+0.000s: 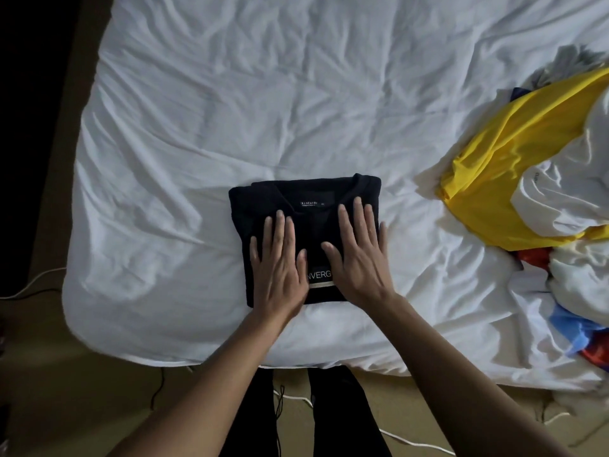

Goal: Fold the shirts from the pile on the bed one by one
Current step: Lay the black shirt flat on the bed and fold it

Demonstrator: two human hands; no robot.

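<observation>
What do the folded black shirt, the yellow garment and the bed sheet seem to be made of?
Black folded shirt: matte knit, probably cotton; it gives no shine and holds soft, thick edges.
Yellow garment: smooth synthetic, perhaps polyester; glossy highlights run along its folds.
Bed sheet: thin white woven cloth, likely cotton; many fine sharp creases.

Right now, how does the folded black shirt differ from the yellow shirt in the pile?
The black fabric shirt is folded into a rectangle; the shiny yellow shirt lies crumpled. The left hand and right hand press flat on the black shirt; none touches the yellow shirt. Both lie on the white bed.
</observation>
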